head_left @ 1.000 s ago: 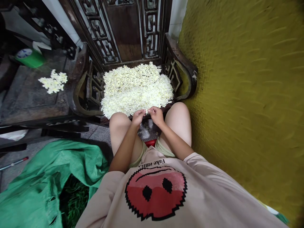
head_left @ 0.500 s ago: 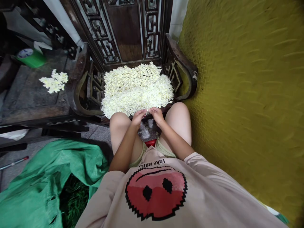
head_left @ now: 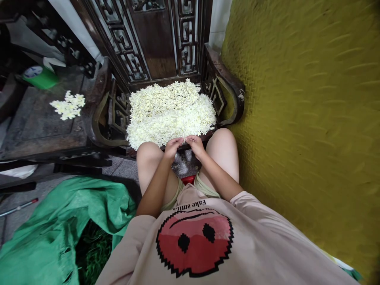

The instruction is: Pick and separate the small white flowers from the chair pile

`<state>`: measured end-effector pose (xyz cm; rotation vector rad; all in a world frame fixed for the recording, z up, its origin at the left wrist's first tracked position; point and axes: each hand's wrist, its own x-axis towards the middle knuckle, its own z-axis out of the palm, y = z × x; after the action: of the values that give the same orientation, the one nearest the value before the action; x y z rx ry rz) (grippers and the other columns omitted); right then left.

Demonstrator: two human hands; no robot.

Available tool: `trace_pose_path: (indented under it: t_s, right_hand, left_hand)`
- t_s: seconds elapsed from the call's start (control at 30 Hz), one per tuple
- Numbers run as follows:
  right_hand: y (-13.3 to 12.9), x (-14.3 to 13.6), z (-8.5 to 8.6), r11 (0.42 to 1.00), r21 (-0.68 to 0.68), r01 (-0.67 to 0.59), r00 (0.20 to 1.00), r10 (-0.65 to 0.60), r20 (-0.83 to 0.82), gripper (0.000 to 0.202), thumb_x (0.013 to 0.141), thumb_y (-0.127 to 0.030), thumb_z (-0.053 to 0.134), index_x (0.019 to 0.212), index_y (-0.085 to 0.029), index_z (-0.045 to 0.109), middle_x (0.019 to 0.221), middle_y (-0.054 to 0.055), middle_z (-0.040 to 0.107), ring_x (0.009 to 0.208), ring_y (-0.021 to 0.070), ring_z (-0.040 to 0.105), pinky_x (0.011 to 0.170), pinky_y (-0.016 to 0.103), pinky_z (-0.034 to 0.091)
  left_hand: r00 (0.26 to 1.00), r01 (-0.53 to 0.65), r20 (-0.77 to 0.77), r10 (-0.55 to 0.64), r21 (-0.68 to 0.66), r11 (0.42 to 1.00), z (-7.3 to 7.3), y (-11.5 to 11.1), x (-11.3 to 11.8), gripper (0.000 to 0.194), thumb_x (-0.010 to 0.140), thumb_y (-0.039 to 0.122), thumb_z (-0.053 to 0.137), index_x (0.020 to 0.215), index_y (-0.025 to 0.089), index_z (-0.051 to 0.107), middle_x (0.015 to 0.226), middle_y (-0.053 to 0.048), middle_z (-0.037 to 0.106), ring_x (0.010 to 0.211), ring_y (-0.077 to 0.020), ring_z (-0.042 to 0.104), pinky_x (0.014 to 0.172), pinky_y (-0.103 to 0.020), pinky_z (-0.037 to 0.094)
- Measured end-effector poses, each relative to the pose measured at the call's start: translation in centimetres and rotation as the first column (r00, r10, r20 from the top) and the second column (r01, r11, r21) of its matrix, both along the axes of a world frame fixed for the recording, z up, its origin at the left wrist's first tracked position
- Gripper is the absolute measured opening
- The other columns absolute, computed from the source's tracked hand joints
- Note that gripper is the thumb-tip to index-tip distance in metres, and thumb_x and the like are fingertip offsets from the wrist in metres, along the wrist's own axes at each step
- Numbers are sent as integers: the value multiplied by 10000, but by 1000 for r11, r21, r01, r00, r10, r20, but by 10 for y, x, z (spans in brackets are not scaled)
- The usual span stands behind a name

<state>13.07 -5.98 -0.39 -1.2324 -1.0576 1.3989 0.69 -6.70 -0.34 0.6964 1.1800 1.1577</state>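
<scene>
My left hand and my right hand meet between my knees, at the front edge of the heap of white flowers. The fingers of both hands are pinched together, fingertips nearly touching. Between them shows a small white flower, too small to make out in detail. The heap covers most of the seat of a dark carved wooden chair; its back part looks yellower, its front part whiter.
On the dark wooden table at left lie a loose cluster of white flowers and a green roll of tape. A green sack with dark green strands inside stands on the floor at lower left. An olive-yellow textured surface rises at right.
The view has shifted very slightly. My hands stay pinched together in the same place, with only small finger movement.
</scene>
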Motion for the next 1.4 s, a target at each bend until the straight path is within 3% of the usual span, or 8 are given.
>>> trace_pose_path:
  t_s: [0.2,0.37,0.5,0.67,1.03,1.4]
  right_hand:
    - [1,-1,2,1000,-22,4,999,-5,-38,413,606,-576,670,638,-174,582,618,-11,543,624,121,468,640,262,374]
    - [2,-2,1,999,-2,52,998,-52,-31,400,559,-550,716,625,-181,577,596,-28,510,612,116,434,650,264,355]
    - [2,-4,-2,1000,-16,19,999,-20,-41,386,568,-542,709,632,-184,579,611,-25,519,615,117,432,645,264,350]
    - [2,-3,-3,1000,-13,-24,998,24,-55,374,577,-531,704,655,-184,589,632,-15,543,657,131,471,665,267,368]
    - [3,-4,-3,999,0,-50,997,50,-62,369,567,-526,724,645,-186,605,644,-9,576,678,139,502,705,281,394]
    - [3,-3,-1,991,42,-123,992,124,-23,387,579,-559,725,671,-189,658,683,4,624,717,152,540,745,294,411]
  left_hand:
    - [996,-74,-38,79,133,988,1,1,1,318,518,375,817,717,171,676,695,5,632,672,-109,544,701,-254,432]
    - [980,-92,-156,126,210,973,-9,5,-3,361,584,399,774,866,187,700,707,-2,621,658,-112,538,679,-258,438]
    - [922,-72,-341,180,308,949,-16,6,-4,270,634,349,735,847,184,715,809,-36,646,701,-131,567,672,-264,445]
    - [832,-50,-489,262,405,913,-10,2,-3,154,706,256,670,837,189,714,841,-39,660,748,-144,592,674,-263,444]
    - [749,-91,-534,391,502,860,-2,-5,-1,27,719,193,660,736,182,641,766,-12,623,738,-142,587,725,-273,458]
    - [635,-4,-618,464,598,802,-2,-10,-3,96,764,186,605,678,201,565,729,-9,596,769,-166,577,755,-299,445]
